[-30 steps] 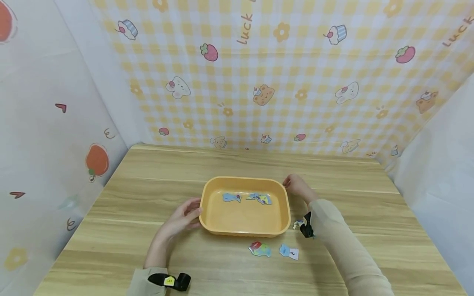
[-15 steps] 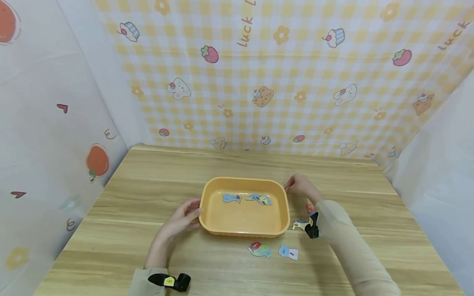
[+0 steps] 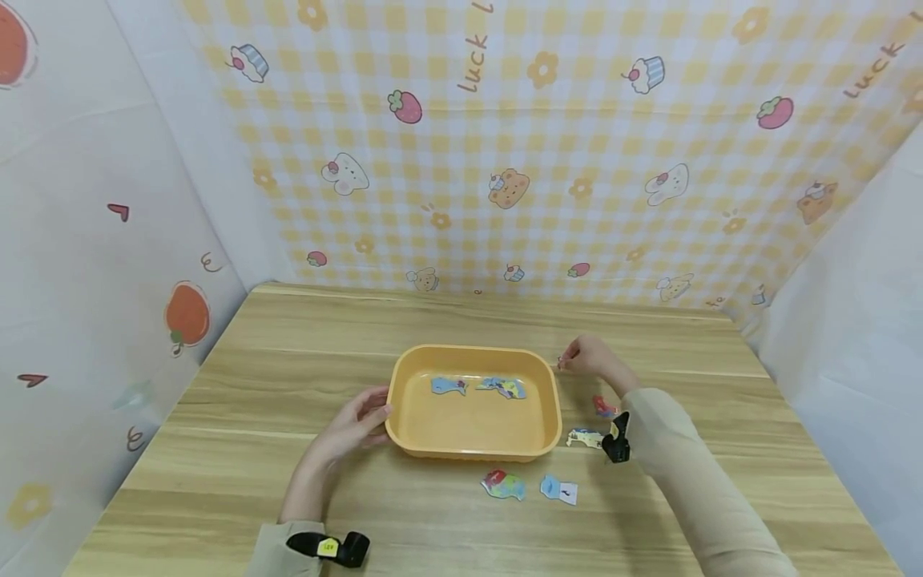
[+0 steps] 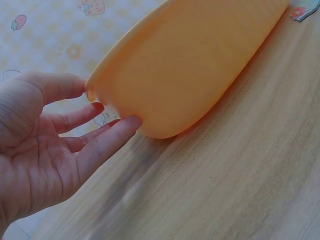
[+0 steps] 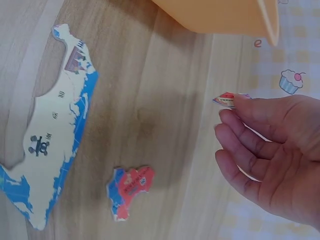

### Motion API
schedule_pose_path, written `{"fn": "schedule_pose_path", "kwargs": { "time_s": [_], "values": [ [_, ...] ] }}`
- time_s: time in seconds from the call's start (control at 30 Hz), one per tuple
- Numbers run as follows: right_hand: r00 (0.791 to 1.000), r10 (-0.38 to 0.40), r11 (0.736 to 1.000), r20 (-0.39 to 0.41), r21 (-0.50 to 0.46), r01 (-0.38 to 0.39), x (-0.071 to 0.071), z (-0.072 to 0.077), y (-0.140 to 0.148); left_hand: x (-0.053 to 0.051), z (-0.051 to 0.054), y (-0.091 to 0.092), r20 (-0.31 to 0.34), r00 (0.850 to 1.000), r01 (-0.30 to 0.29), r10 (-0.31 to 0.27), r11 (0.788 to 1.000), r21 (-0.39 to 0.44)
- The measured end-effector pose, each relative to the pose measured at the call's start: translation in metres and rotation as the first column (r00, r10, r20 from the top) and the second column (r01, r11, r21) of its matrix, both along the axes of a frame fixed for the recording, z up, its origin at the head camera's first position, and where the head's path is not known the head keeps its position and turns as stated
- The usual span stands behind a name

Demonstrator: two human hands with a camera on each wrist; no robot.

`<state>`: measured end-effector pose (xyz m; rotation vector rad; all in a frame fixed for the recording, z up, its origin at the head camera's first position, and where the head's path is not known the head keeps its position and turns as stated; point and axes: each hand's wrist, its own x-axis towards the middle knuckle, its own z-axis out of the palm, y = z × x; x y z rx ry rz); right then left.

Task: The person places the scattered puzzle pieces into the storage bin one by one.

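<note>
A yellow plastic tub stands on the table. My left hand grips its left edge, thumb on the rim and fingers against the outer wall in the left wrist view. Just off the tub's back right corner, my right hand pinches a small red-and-blue puzzle piece between thumb and forefinger, mostly hidden by them. Inside the tub lie a blue piece and a yellow-and-blue piece. Below the right hand, a red-and-blue piece and a larger cream-and-blue piece lie on the table.
In front of the tub lie a red-and-green piece and a blue-and-white piece. The wooden table ends at a checked cloth wall behind, with white cloth at both sides.
My right hand has moved slightly right, away from the tub's corner, with the small puzzle piece showing at its fingertips. The right forearm uncovers the red-and-blue piece. My left hand stays on the tub.
</note>
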<state>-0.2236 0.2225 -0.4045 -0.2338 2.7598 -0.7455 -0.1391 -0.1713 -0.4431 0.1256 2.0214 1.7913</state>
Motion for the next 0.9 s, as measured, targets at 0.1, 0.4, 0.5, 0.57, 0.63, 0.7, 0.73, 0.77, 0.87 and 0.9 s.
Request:
{"fn": "schedule_pose_path", "kwargs": {
  "time_s": [0.1,0.4,0.5,0.57,0.63,0.7,0.73,0.77,0.87,0.9],
  "values": [
    [0.999,0.032,0.999,0.002,0.005,-0.032,0.001,0.005,0.001,0.000,0.000,0.000,-0.005,1.000,0.005,-0.005,1.000,-0.003],
    [0.998,0.046,0.998,0.031,-0.032,-0.045,0.005,0.015,0.000,0.000,0.002,0.000,0.003,1.000,-0.008,0.008,1.000,-0.014],
    [0.998,0.041,0.997,0.044,-0.068,-0.038,0.004,0.017,-0.001,0.000,0.002,0.000,-0.003,1.000,-0.001,0.001,1.000,-0.014],
    [0.998,0.036,0.995,0.046,-0.090,-0.031,0.003,0.018,-0.002,0.001,0.002,0.000,-0.006,1.000,-0.002,0.002,1.000,-0.012],
    [0.998,0.055,0.995,0.038,-0.091,-0.051,0.003,0.021,-0.002,0.000,0.002,0.000,-0.008,1.000,0.005,-0.005,1.000,-0.010],
    [0.998,0.056,0.994,0.041,-0.093,-0.052,0.003,0.024,-0.003,0.001,0.002,0.000,-0.008,1.000,0.007,-0.007,1.000,-0.004],
    [0.997,0.059,0.994,0.043,-0.092,-0.055,0.003,0.025,-0.003,0.001,0.002,0.000,-0.006,1.000,0.006,-0.006,1.000,-0.002],
    [0.997,0.065,0.994,0.045,-0.090,-0.060,0.003,0.026,-0.004,0.001,0.002,0.000,-0.007,1.000,0.007,-0.007,1.000,0.000],
    [0.996,0.075,0.993,0.054,-0.093,-0.070,0.003,0.030,-0.005,0.001,0.002,0.000,-0.008,1.000,0.011,-0.011,1.000,0.003],
    [0.995,0.082,0.993,0.050,-0.091,-0.077,0.003,0.031,-0.005,0.001,0.002,0.000,-0.008,1.000,0.011,-0.011,1.000,0.003]
  ]
}}
